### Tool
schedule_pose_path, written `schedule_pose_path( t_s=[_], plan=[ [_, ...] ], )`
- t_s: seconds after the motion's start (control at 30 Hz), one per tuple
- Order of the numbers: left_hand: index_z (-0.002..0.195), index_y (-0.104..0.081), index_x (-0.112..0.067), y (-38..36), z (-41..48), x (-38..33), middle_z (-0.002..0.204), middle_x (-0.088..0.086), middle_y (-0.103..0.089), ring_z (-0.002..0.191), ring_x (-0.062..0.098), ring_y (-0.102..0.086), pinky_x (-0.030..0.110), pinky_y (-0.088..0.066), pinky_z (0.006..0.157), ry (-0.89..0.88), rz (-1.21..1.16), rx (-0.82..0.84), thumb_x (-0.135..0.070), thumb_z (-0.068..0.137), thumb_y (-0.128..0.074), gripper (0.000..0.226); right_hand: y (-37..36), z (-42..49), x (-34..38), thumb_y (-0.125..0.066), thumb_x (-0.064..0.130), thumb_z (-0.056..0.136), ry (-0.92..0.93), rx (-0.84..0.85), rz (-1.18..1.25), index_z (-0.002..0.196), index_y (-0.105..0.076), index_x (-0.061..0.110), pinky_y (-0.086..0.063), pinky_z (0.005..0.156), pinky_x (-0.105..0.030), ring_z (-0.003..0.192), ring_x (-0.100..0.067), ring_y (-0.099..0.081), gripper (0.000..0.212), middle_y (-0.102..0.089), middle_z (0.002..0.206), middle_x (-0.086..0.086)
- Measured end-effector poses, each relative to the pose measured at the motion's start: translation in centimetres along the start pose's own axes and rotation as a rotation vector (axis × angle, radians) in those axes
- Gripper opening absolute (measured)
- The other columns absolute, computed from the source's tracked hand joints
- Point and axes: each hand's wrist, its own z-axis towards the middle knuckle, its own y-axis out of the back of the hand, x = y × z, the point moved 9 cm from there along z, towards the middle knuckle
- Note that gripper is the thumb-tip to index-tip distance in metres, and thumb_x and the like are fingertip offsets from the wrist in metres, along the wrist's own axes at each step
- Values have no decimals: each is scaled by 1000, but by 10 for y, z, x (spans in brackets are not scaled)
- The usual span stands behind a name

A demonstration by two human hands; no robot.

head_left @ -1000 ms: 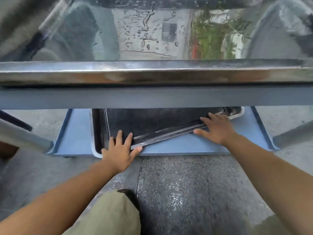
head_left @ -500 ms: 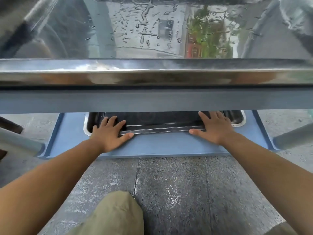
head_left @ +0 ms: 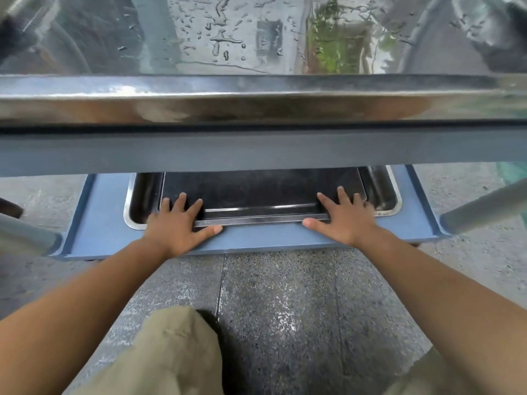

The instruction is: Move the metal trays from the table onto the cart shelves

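A dark flat metal tray (head_left: 262, 195) lies square inside a larger shiny metal tray (head_left: 385, 195) on the cart's blue lower shelf (head_left: 108, 212). My left hand (head_left: 178, 223) rests flat on the dark tray's near left corner, fingers spread, thumb on the shelf. On the near right corner my right hand (head_left: 346, 220) lies flat the same way. Neither hand curls around the rim. Another wet metal tray (head_left: 228, 101) sits on the blue upper shelf (head_left: 256, 149), which hides the far part of the lower trays.
Grey cart tubes slant in at the left (head_left: 25, 235) and at the right (head_left: 484, 212). My knee in khaki cloth (head_left: 171, 352) is low in front of the cart. Speckled stone floor (head_left: 285, 309) lies between me and the shelf.
The dark tray, skewed with its left end toward me a second ago, has been turned square and slid farther in under the upper shelf. Both hands moved forward with it.
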Motion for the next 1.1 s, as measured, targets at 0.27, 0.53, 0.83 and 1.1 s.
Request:
schedule_pose_path(
  t_s=[0.27, 0.53, 0.83, 1.1],
  plan=[
    [156, -9, -36, -14, -32, -1, 166, 3, -4, 150, 37, -6, 59, -27, 111, -10, 17, 26, -98, 62, -4, 112, -22, -40, 2, -3, 103, 51, -2, 8, 24, 152, -2, 45, -16, 113, -63, 147, -46, -6, 116, 4, 165, -9],
    [156, -6, -39, -31, -50, 0, 166, 2, -1, 150, 38, -3, 59, -26, 112, 8, -18, 33, -99, 60, -1, 113, -29, -54, 2, -4, 104, 48, 17, 73, 48, 152, 3, 46, -9, 116, -61, 148, -44, 2, 119, 12, 164, -7],
    [155, -5, -39, -32, -49, 2, 166, 3, 1, 150, 39, -1, 60, -24, 113, 10, -22, 72, -100, 59, -3, 114, -29, -59, 3, -7, 104, 49, 8, 90, 77, 153, 2, 44, -10, 116, -61, 149, -42, 4, 120, 13, 164, -6],
    [157, -2, -33, -8, -65, -7, 166, 6, 6, 150, 41, 3, 60, -17, 118, 5, -125, 336, -91, 73, -29, 105, 1, -82, 23, -35, 81, 81, 77, 173, 113, 155, -13, 30, -7, 119, -53, 151, -35, -1, 93, 0, 165, -10]
  ],
)
